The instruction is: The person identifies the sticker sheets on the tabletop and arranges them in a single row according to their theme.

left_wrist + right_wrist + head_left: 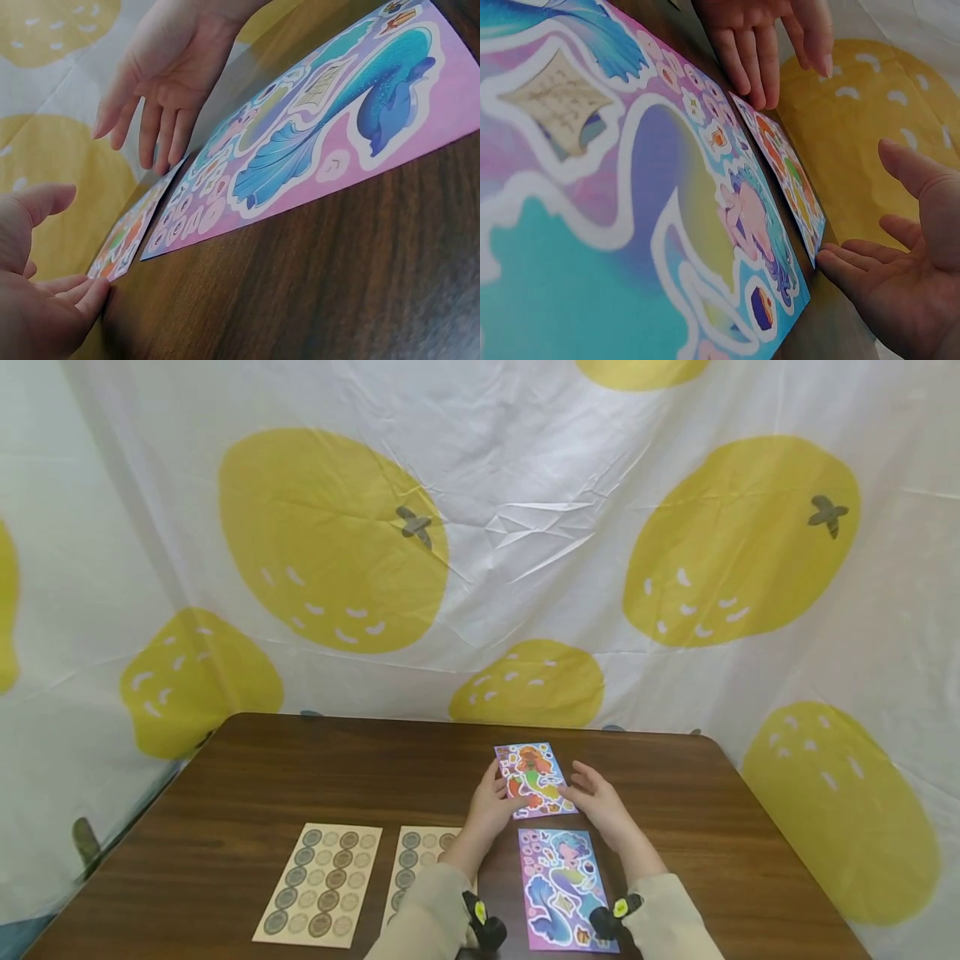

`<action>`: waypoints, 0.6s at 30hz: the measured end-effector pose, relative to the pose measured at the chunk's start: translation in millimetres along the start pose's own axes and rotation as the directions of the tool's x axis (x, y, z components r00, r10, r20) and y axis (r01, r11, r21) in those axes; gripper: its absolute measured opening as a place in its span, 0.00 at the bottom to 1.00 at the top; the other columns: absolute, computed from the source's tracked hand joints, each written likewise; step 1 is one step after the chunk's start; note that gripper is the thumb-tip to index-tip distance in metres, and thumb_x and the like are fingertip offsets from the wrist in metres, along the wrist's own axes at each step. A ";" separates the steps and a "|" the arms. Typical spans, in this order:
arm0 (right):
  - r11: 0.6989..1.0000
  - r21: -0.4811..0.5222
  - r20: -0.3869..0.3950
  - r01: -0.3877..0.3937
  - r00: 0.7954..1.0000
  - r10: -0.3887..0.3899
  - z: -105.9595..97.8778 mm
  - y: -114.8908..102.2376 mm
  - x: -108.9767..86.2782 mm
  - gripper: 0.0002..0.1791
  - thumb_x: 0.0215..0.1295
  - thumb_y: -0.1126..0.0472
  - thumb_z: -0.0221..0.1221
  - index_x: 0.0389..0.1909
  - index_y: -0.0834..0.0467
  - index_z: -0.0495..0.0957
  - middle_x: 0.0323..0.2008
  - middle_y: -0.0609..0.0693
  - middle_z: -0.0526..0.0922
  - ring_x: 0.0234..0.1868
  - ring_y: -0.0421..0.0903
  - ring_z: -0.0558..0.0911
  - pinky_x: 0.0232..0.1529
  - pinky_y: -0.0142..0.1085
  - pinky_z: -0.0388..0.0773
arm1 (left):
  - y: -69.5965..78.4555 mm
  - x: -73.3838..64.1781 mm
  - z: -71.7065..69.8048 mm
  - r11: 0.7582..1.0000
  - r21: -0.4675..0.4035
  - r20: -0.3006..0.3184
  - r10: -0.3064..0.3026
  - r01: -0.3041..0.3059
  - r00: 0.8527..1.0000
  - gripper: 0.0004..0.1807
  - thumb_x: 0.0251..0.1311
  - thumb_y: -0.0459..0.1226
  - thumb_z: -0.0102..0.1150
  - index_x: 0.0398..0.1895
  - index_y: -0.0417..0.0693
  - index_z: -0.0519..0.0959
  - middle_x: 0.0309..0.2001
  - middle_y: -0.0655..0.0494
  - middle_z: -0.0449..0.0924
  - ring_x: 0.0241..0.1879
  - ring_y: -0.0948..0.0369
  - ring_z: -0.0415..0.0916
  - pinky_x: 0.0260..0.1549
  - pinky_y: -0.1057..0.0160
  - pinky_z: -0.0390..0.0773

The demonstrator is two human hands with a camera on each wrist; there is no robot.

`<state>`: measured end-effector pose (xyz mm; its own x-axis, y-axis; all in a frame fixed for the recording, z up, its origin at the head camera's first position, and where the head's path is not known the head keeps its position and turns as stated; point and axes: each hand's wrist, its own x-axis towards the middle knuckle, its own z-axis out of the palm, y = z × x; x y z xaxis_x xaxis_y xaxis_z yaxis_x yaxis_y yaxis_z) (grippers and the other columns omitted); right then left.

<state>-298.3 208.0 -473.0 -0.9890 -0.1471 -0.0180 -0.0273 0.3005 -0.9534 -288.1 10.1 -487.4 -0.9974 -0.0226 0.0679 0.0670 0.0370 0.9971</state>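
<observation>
A mermaid sticker sheet (534, 768) with an orange-haired figure lies flat toward the back of the table. My left hand (487, 810) is at its left edge, fingertips touching the side. Along the right edge sits my right hand (603, 806), its fingers extended and fingertips at the sheet's corner. Neither thumb presses on the sheet in the wrist views; both stand up off it. Closer to me, between the forearms, lies a second mermaid sticker sheet (562, 885) with blue hair and a blue tail, partly covered by the right wrist camera.
Two cream sheets of round stickers lie on the left: one cream sheet (322, 885) in full view, the other cream sheet (408, 860) partly under the left forearm. The brown wooden table (187, 860) ends at a lemon-patterned cloth (525, 585) behind.
</observation>
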 end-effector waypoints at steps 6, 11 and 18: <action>1.000 0.023 -0.008 -0.017 1.000 0.018 2.2 -2.1 1.7 0.38 0.67 0.59 0.58 0.72 0.65 0.51 0.67 0.73 0.55 0.67 0.67 0.58 0.64 0.55 0.58 | 0.2 -0.8 1.2 0.998 -0.056 0.009 0.000 0.000 1.000 0.47 0.50 0.24 0.66 0.72 0.33 0.50 0.59 0.25 0.66 0.58 0.38 0.68 0.54 0.51 0.73; 0.997 0.072 -0.005 -0.035 0.999 0.036 3.6 -3.4 5.2 0.37 0.68 0.60 0.56 0.71 0.68 0.50 0.65 0.75 0.56 0.65 0.66 0.63 0.62 0.53 0.64 | -0.5 0.1 1.4 0.994 -0.105 0.018 0.014 -0.012 1.000 0.46 0.51 0.24 0.65 0.71 0.31 0.51 0.57 0.26 0.68 0.57 0.39 0.69 0.52 0.52 0.74; 0.989 0.139 0.005 -0.051 0.999 0.051 5.6 -3.9 7.6 0.34 0.71 0.63 0.51 0.71 0.69 0.48 0.61 0.74 0.65 0.62 0.64 0.68 0.61 0.51 0.67 | -1.9 0.0 3.4 0.982 -0.189 0.023 0.010 -0.005 1.000 0.43 0.54 0.25 0.63 0.70 0.29 0.51 0.57 0.26 0.69 0.57 0.39 0.69 0.54 0.52 0.73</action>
<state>-305.0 200.4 -471.1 -0.9883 -0.1366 -0.0682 0.0439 0.1741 -0.9837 -288.2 13.4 -489.4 -0.9971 0.0003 0.0767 0.0757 -0.1525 0.9854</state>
